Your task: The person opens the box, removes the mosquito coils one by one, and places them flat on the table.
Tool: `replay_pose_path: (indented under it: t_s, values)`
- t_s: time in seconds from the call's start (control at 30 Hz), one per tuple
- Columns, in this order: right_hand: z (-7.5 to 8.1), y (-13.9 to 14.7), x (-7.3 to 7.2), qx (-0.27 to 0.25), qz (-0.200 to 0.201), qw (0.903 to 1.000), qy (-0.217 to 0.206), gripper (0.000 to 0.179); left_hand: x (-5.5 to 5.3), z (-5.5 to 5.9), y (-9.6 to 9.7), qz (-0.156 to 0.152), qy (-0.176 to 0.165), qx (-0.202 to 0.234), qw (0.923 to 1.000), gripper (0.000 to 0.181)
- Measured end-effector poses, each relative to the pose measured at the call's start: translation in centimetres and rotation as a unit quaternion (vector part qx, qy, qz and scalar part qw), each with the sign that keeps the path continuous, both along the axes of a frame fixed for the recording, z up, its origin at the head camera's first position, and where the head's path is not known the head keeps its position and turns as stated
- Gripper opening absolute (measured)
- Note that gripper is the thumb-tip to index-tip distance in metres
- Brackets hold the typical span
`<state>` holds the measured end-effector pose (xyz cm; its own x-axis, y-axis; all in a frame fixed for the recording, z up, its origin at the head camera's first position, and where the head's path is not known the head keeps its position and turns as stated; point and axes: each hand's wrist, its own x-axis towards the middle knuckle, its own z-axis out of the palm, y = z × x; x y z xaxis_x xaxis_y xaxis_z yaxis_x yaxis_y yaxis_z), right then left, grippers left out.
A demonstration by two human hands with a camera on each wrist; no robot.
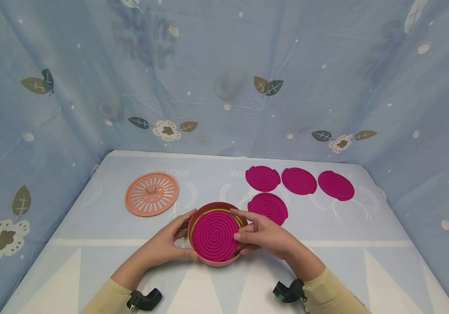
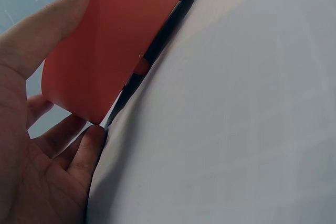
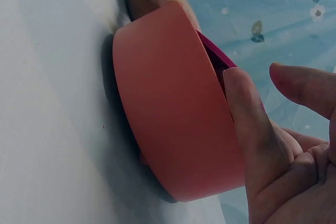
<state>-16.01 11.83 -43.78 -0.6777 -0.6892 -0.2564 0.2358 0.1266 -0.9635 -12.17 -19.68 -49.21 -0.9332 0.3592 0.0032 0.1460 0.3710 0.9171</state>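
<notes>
Blue curtains (image 1: 224,52) printed with leaves and flowers enclose the pale patterned tabletop (image 1: 187,292) on my remote feed. I find the magenta spiral coil (image 1: 215,236) at the mouth of a round coral box (image 3: 173,103), covering most of the opening; from the right wrist I see part of its edge standing tilted above the rim. Under it, a yellow ring (image 1: 242,221) shows inside the box. I have the left hand (image 1: 167,242) gripping the box wall, thumb toward the near side and fingers on the left. On the right hand (image 1: 263,235), I see the thumb at the coil's edge and the index finger stretched well apart from it along the far rim; I cannot tell whether the other fingers pinch the coil. Just beyond that hand lies another coil (image 1: 267,208), with three more (image 1: 299,181) in a row behind it. Over to the left, well apart, I have a slotted coral lid (image 1: 151,194) with a central knob, flat on the table.
</notes>
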Motion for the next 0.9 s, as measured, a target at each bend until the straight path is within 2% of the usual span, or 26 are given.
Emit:
replay_pose_path:
  t_s: [0.27, 0.6, 0.9]
  values:
    - [-0.1, -0.5, 0.2, 0.015, -0.017, 0.9995, 0.023, 0.078, -0.1, 0.1, 0.0, 0.001, 0.002, -0.003, 1.0000, 0.110]
    - [-0.2, -1.6, 0.2, 0.060, -0.023, 0.9944, 0.084, 0.068, -0.1, 0.0, 0.0, -0.001, 0.000, 0.000, 1.0000, 0.112]
    - [-0.2, -1.8, 0.2, 0.067, -0.029, 0.9938, 0.083, 0.066, 0.0, 0.0, 0.0, 0.002, -0.003, -0.008, 1.0000, 0.111]
